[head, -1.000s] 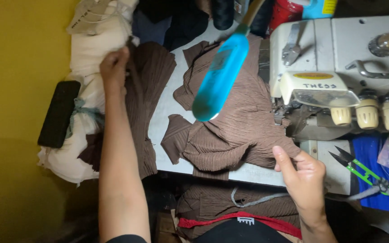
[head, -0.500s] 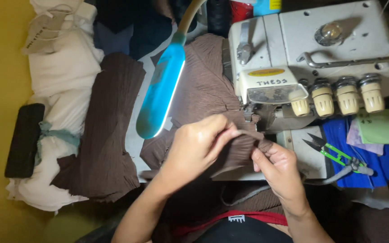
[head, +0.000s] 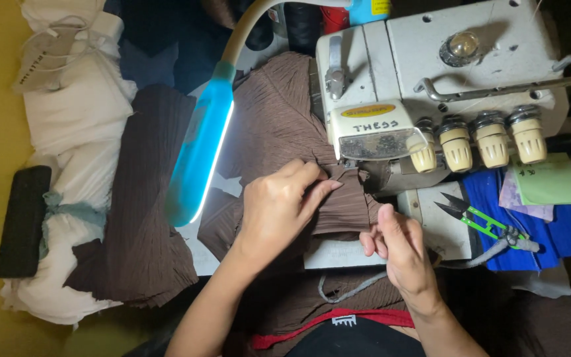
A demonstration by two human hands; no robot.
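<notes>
Left hand [head: 279, 208] is pinching the edge of a brown ribbed fabric piece [head: 338, 208], fingertips pressed together on the fold just in front of the sewing machine [head: 431, 86]. Right hand [head: 398, 248] is gripping the near edge of the same piece, fingers curled on it. The fabric is lying on the surface directly under the machine's front end, its far edge touching or sitting right at the needle area; the exact contact is hidden in shadow.

More brown fabric is piling behind the machine and in a stack [head: 143, 218] to the left, beside white bundles [head: 77, 119]. A blue lamp [head: 199, 155] is hanging low over the work. Green snips [head: 474, 215] are resting on the machine bed, near the right hand.

Risks, as judged: left fingertips are sitting very close to the needle area, so a feed could catch them. Ribbed cloth is stretching easily; uneven pull between hands could skew the edge. A loose cord [head: 351, 291] near the lap could snag.
</notes>
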